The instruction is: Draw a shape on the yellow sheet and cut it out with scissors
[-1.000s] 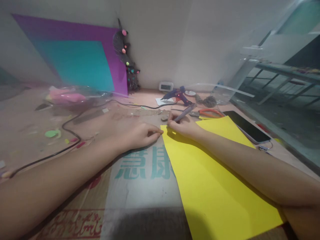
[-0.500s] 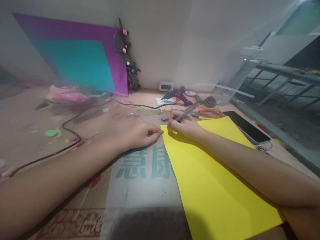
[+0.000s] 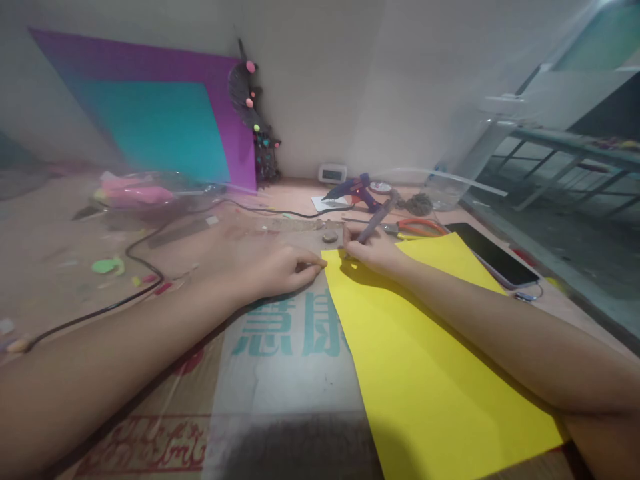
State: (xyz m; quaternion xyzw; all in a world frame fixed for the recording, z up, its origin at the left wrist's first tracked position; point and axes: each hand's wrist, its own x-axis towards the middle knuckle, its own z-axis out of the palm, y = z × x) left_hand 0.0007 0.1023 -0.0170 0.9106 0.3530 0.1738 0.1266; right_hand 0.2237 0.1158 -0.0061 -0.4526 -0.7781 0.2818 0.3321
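A sheet of yellow paper (image 3: pixel 430 360) lies at a slant on the printed board in front of me. At its far left corner, my left hand (image 3: pixel 287 270) has thumb and forefinger drawn together on the paper's edge. My right hand (image 3: pixel 373 250) grips a grey-purple pen (image 3: pixel 375 221), its upper end leaning back to the right. The pen's tip is hidden behind my fingers, close over the paper near that same corner. Just beyond lies a small round coin-like disc (image 3: pixel 329 237), touched by neither hand.
Behind my right hand are a glue gun (image 3: pixel 357 192), orange-handled scissors (image 3: pixel 420 227) and a small digital clock (image 3: pixel 333 173). A phone (image 3: pixel 495 255) lies right of the paper. On the left a black cord (image 3: pixel 145 260) winds past paper scraps. Purple board (image 3: pixel 240 133) leans against the wall.
My right hand has shifted slightly right along the paper's far edge, and the pen stands steeper. The round disc shows more fully. My left hand stays in place.
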